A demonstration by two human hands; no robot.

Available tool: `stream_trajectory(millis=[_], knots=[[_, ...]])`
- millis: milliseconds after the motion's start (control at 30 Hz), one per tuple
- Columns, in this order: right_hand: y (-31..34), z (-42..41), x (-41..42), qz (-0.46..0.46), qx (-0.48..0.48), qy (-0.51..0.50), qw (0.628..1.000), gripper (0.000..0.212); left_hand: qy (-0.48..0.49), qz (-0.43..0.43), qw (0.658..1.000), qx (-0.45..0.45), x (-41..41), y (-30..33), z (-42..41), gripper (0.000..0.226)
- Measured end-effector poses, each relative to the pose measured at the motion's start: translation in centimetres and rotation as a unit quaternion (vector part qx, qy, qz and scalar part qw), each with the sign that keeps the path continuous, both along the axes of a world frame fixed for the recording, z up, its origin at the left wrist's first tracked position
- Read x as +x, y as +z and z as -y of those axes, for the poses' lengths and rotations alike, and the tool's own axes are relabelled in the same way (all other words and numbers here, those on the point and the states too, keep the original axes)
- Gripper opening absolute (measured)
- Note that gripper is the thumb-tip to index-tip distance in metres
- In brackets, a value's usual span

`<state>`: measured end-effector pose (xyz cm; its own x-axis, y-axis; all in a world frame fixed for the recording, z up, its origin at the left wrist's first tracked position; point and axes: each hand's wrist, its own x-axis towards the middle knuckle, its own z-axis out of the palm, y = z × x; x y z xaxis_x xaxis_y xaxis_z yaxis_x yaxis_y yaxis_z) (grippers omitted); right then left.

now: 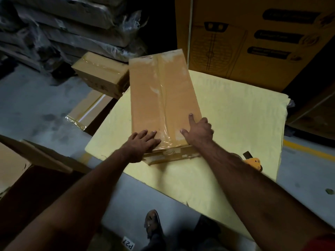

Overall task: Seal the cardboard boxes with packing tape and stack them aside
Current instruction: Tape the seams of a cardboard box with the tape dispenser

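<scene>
A long brown cardboard box (163, 98) lies on a pale yellow sheet (235, 124), with clear packing tape running down its middle seam. My left hand (143, 144) presses flat on the box's near left corner with fingers straight. My right hand (197, 131) rests on the near right corner, thumb and forefinger spread on the top, the other fingers over the right edge. A yellow tape dispenser (253, 162) lies on the sheet just behind my right forearm, partly hidden.
Two taped boxes (101, 73) sit on the floor to the left beyond the sheet. A tall yellow printed carton (253, 42) stands at the back right. Wrapped bundles (63, 24) are stacked at the back left. An open carton (27, 169) is at the near left.
</scene>
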<state>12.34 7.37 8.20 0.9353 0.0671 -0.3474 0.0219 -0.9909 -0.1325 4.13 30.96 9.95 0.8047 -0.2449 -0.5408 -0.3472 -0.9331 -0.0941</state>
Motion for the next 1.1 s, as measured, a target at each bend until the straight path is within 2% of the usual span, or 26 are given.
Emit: stream_trajectory(millis=[67, 100, 167, 200, 233, 300, 367, 500, 600, 733, 833, 867, 933, 1000, 1100], knots=[[1.0, -3.1, -1.1, -0.041, 0.026, 0.019, 0.999, 0.074, 0.055, -0.003, 0.998, 0.004, 1.7, 2.0, -1.4, 0.053], [1.6, -4.8, -1.3, -0.069, 0.056, 0.048, 0.995, 0.062, 0.081, -0.002, 0.996, 0.025, 2.5, 3.0, -1.7, 0.045], [2.7, -7.6, -1.6, -0.156, 0.179, 0.063, 0.969, 0.031, 0.137, -0.01, 0.987, 0.083, 3.3, 3.8, -1.5, 0.055], [3.0, -8.7, -1.8, -0.187, 0.237, 0.054, 0.952, 0.026, 0.179, -0.013, 0.981, 0.074, 2.9, 3.4, -1.0, 0.068], [3.1, -9.5, -1.7, -0.17, 0.257, 0.051, 0.95, 0.026, 0.226, -0.008, 0.974, 0.03, 2.2, 2.6, -0.4, 0.084], [3.2, -10.5, -1.1, -0.058, 0.21, 0.062, 0.974, 0.036, 0.287, 0.015, 0.956, -0.054, 0.3, 0.6, 0.5, 0.11], [3.0, -10.6, -0.9, 0.003, 0.142, 0.082, 0.986, 0.048, 0.275, 0.053, 0.959, -0.048, -1.1, -1.6, 0.2, 0.111], [2.7, -10.5, -0.5, -0.033, 0.026, 0.145, 0.988, 0.072, 0.193, 0.084, 0.977, -0.047, -2.1, -3.1, -2.9, 0.094], [1.9, -11.8, -0.8, -0.009, -0.01, 0.175, 0.984, 0.069, 0.149, 0.071, 0.986, -0.029, -2.5, -3.1, -9.2, 0.095], [1.0, -12.7, -1.9, 0.008, -0.018, 0.165, 0.986, 0.075, 0.186, 0.079, 0.978, 0.055, -1.6, -1.6, -17.4, 0.097], [0.6, -12.9, -2.5, 0.022, -0.032, 0.108, 0.993, 0.08, 0.245, 0.133, 0.959, 0.056, -1.0, -0.5, -16.5, 0.068], [0.5, -12.5, -2.7, 0.021, -0.032, 0.065, 0.997, 0.083, 0.247, 0.138, 0.958, 0.035, -1.3, -0.7, -14.8, 0.067], [0.2, -11.2, -3.0, -0.002, -0.045, 0.001, 0.999, 0.092, 0.224, 0.12, 0.967, -0.018, -2.9, -1.9, -10.6, 0.087], [-0.1, -9.9, -3.4, -0.036, -0.076, 0.002, 0.996, 0.101, 0.225, 0.098, 0.968, -0.059, -4.8, -3.3, -7.4, 0.105], [0.1, -9.4, -4.2, -0.072, -0.083, 0.006, 0.994, 0.104, 0.236, 0.091, 0.964, -0.076, -4.9, -4.5, -7.0, 0.11]])
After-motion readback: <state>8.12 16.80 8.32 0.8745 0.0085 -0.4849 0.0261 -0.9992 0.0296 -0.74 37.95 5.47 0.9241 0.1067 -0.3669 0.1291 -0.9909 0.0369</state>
